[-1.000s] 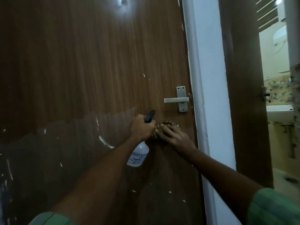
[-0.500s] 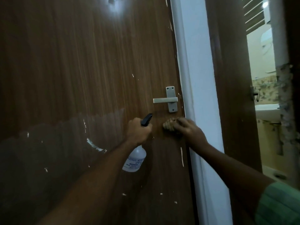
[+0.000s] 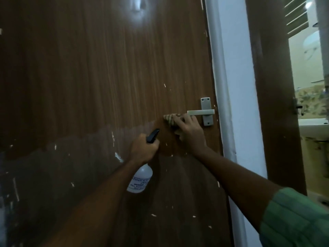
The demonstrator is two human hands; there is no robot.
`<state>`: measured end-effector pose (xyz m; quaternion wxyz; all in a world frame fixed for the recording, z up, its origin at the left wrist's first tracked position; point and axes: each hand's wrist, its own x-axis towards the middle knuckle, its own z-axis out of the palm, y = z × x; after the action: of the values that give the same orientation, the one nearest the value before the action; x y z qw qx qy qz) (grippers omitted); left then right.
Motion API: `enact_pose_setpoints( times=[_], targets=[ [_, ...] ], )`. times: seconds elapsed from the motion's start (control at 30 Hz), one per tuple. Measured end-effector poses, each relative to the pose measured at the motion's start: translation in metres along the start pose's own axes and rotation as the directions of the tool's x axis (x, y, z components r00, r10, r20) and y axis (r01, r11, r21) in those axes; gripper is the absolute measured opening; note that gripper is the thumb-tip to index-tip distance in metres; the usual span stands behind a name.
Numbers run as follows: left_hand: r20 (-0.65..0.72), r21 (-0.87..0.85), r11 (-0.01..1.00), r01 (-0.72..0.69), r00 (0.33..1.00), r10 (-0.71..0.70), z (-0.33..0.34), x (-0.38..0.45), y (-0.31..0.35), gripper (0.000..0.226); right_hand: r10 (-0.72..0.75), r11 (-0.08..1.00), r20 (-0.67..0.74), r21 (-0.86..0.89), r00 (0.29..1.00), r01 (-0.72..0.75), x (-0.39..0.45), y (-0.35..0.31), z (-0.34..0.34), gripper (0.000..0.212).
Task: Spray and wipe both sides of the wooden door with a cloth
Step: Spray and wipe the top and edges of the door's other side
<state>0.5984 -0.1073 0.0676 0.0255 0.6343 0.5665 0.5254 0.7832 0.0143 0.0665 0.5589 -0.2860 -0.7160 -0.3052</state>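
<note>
Wooden door (image 3: pixel 106 77): brown grain-pattern face, fills most of the head view; white flecks and chips scattered over the lower half; a duller, hazy band lies across the lower left, darker sheen above it.
Cloth (image 3: pixel 169 119): striped, bunched, pressed flat to the door just left of the lever handle (image 3: pixel 200 112).
Right hand (image 3: pixel 190 132): fingers spread over the cloth, pressing it on the wood below the lever.
Spray bottle (image 3: pixel 140 180): clear body, printed label, black trigger head; hangs near the door, just left of the cloth.
Left hand (image 3: pixel 144 150): curled round the bottle neck.
Surround: white door frame (image 3: pixel 231 104); second brown door (image 3: pixel 274 104), open onto a tiled room with a washbasin (image 3: pixel 314 128).
Progress, judged: wiping under way on this face, near the handle; lower panel looks unfinished; the other side cannot be seen.
</note>
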Motion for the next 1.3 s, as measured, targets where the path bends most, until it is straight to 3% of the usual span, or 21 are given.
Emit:
enact_pose_setpoints(
  times=[0.07, 0.13, 0.27, 0.33, 0.43, 0.53, 0.73, 0.83, 0.87, 0.93, 1.03, 1.07, 1.1, 1.13, 1.2, 1.27, 1.3],
  targets=[
    [-0.003, 0.01, 1.0, 0.0, 1.0, 0.0, -0.014, 0.0, -0.011, 0.035, 0.12, 0.993, -0.039, -0.008, 0.992, -0.121, 0.012, -0.022, 0.007, 0.056],
    [0.001, 0.042, 0.999, -0.015, 1.0, 0.015, -0.024, -0.003, -0.021, 0.045, 0.123, 0.991, -0.041, -0.04, 0.992, -0.125, 0.0, -0.036, 0.017, 0.058],
    [-0.025, 0.098, 0.995, -0.005, 1.0, 0.008, -0.039, -0.011, -0.037, 0.039, -0.246, 0.964, 0.123, -0.068, 0.961, 0.256, -0.026, -0.041, 0.022, 0.069],
    [-0.037, 0.064, 0.998, 0.005, 0.999, -0.003, -0.045, -0.012, -0.043, 0.041, -0.294, 0.951, 0.153, -0.051, 0.943, 0.305, -0.001, -0.041, 0.016, 0.069],
    [-0.037, 0.024, 1.0, -0.001, 0.999, 0.002, -0.051, -0.015, -0.05, 0.04, -0.09, 0.996, 0.077, 0.024, 0.993, 0.088, 0.041, -0.061, 0.008, 0.055],
    [-0.045, 0.05, 0.999, 0.011, 0.999, -0.009, -0.054, -0.02, -0.055, 0.034, 0.127, 0.989, 0.008, 0.078, 0.992, -0.127, 0.043, -0.087, 0.016, 0.053],
    [-0.039, 0.161, 0.987, -0.013, 0.999, 0.02, -0.078, -0.021, -0.068, 0.035, 0.059, 0.994, 0.14, 0.078, 0.988, -0.07, 0.051, -0.088, 0.006, 0.08],
    [-0.033, 0.148, 0.985, -0.087, 0.995, 0.093, -0.089, -0.026, -0.065, 0.036, 0.146, 0.988, 0.11, 0.042, 0.983, -0.152, 0.043, -0.101, 0.009, 0.074],
    [-0.037, 0.145, 0.984, -0.104, 0.993, 0.11, -0.092, -0.029, -0.063, 0.035, 0.12, 0.991, 0.12, 0.039, 0.986, -0.125, 0.031, -0.109, 0.014, 0.072],
    [-0.049, 0.105, 0.989, -0.1, 0.993, 0.106, -0.098, -0.03, -0.063, 0.032, -0.083, 0.996, 0.227, 0.051, 0.97, 0.073, -0.003, -0.127, 0.027, 0.072],
    [-0.044, 0.059, 0.997, -0.052, 0.998, 0.055, -0.105, -0.023, -0.063, 0.027, -0.436, 0.896, 0.398, 0.105, 0.807, 0.432, -0.029, -0.127, 0.034, 0.079],
    [-0.033, 0.054, 0.998, -0.045, 0.998, 0.047, -0.107, -0.021, -0.063, 0.027, -0.481, 0.869, 0.409, 0.105, 0.775, 0.484, -0.017, -0.12, 0.032, 0.078],
    [-0.028, 0.057, 0.997, -0.044, 0.999, 0.046, -0.108, -0.021, -0.061, 0.028, -0.483, 0.868, 0.373, 0.089, 0.792, 0.488, 0.0, -0.116, 0.028, 0.073],
    [-0.036, 0.064, 0.997, -0.042, 0.998, 0.044, -0.11, -0.02, -0.06, 0.03, -0.415, 0.907, 0.307, 0.072, 0.856, 0.414, 0.02, -0.115, 0.024, 0.065],
    [-0.115, 0.079, 0.996, -0.041, 0.992, 0.05, -0.112, -0.02, -0.056, 0.036, -0.109, 0.993, 0.118, 0.058, 0.987, 0.103, 0.058, -0.117, 0.018, 0.052],
    [-0.187, 0.074, 0.996, -0.039, 0.981, 0.053, -0.112, -0.02, -0.057, 0.036, 0.062, 0.994, 0.017, 0.09, 0.998, -0.063, 0.069, -0.131, 0.023, 0.053],
    [-0.196, 0.076, 0.996, -0.041, 0.979, 0.055, -0.111, -0.022, -0.06, 0.035, 0.04, 0.994, 0.024, 0.098, 0.999, -0.042, 0.059, -0.139, 0.03, 0.058]
  ],
)
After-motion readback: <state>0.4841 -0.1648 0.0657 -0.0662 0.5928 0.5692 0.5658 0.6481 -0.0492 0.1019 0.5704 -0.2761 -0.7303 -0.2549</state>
